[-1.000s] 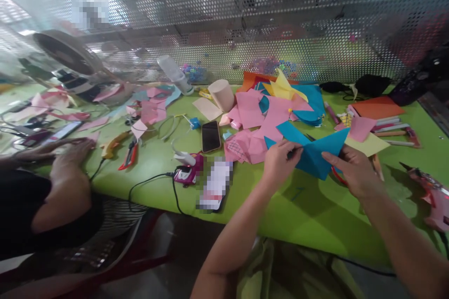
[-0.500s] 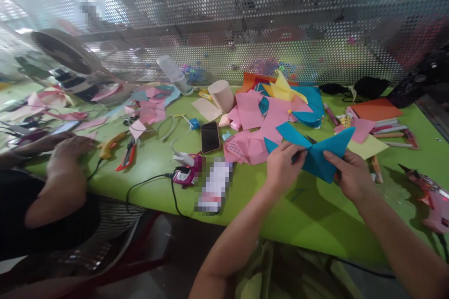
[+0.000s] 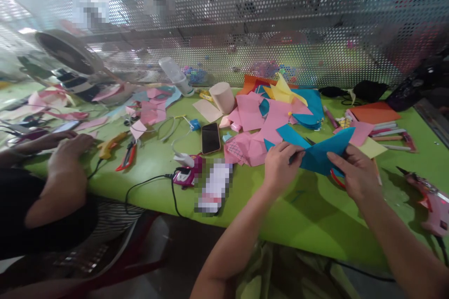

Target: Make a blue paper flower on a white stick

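A blue folded felt piece [image 3: 317,156] with pointed corners is held above the green table [image 3: 245,201]. My left hand [image 3: 282,163] pinches its left part between thumb and fingers. On its right side, my right hand [image 3: 354,170] grips it with the thumb in front. Red-handled scissors [image 3: 337,179] show partly beneath the piece, beside my right hand; whether that hand touches them is unclear. Pink felt pieces [image 3: 247,110] and a yellow pointed piece [image 3: 283,89] lie piled just beyond my hands.
A pink glue gun [image 3: 430,205] lies at the right edge. Left of my arms are a dark phone [image 3: 211,138], a lit phone [image 3: 214,187] and a purple power strip [image 3: 189,175] with cables. Another person's hands [image 3: 68,147] rest at far left, near a yellow glue gun [image 3: 110,145].
The lower edge of the blue piece has tilted up. My right hand has shifted slightly right, and more of the red scissor handle shows.
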Demonstrator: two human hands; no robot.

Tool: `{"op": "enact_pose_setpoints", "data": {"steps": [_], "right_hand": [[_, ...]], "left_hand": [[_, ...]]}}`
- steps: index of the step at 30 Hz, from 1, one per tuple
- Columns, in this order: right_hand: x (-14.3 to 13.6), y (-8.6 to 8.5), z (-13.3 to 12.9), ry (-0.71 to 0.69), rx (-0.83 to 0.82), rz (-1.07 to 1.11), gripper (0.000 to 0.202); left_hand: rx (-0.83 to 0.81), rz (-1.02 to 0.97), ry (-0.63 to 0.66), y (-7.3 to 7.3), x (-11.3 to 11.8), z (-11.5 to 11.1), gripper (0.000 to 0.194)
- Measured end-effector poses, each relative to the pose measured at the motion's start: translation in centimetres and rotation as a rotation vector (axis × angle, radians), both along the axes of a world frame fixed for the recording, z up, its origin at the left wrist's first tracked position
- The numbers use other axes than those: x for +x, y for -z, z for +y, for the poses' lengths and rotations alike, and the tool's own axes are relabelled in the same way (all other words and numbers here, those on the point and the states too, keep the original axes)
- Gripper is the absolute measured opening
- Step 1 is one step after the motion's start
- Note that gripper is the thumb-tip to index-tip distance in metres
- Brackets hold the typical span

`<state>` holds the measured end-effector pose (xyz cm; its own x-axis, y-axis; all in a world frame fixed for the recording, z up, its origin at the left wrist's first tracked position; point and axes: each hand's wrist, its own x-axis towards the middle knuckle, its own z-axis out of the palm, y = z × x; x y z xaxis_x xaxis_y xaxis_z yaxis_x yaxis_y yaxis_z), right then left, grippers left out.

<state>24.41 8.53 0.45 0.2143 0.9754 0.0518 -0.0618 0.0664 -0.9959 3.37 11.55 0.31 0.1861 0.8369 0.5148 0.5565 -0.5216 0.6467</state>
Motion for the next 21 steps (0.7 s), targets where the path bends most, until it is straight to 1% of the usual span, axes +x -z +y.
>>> {"op": "enact_pose_setpoints", "data": {"steps": [1, 2, 3, 4, 5, 6, 8, 10, 12, 18, 21], "right_hand": [[0.3, -0.5, -0.1, 0.077, 0.091, -0.111, 0.04], [0.7, -1.0, -0.2, 0.172, 0.208, -0.252, 0.047], [1.0, -1.5, -0.3, 0.252, 0.333, -0.428, 0.057], [1.4, -1.9, -0.3, 0.29, 0.443, -0.613, 0.06], [1.6, -2.1, -0.4, 0.278, 0.516, -0.786, 0.056], [1.8, -2.3, -0.4, 0.241, 0.567, -0.925, 0.046], [2.0, -2.4, -0.3, 0.143, 0.608, -1.088, 0.026], [1.9, -2.1, -0.1, 0.07, 0.613, -1.122, 0.016], [1.7, -2.0, -0.1, 0.019, 0.601, -1.1, 0.014], [1.0, -2.3, -0.4, -0.073, 0.56, -1.016, 0.01], [0.9, -2.3, -0.5, -0.082, 0.552, -0.976, 0.009]], "left_hand": [[0.008, 0.019, -0.002, 0.0, -0.2, 0.1, 0.015], [0.018, 0.048, -0.001, 0.0, -0.4, 0.2, 0.015], [0.029, 0.083, 0.004, 0.0, -0.6, 0.3, 0.016], [0.041, 0.124, 0.013, 0.0, -0.8, 0.4, 0.016], [0.055, 0.164, 0.026, 0.0, -0.9, 0.4, 0.016], [0.07, 0.201, 0.042, -0.1, -1.0, 0.5, 0.016], [0.1, 0.25, 0.077, -0.1, -1.0, 0.5, 0.019], [0.126, 0.264, 0.104, -0.1, -0.9, 0.5, 0.022], [0.144, 0.254, 0.108, -0.2, -0.7, 0.3, 0.024], [0.155, 0.207, 0.088, -0.2, -0.3, 0.0, 0.026], [0.145, 0.175, 0.093, -0.1, -0.2, -0.1, 0.023]]}}
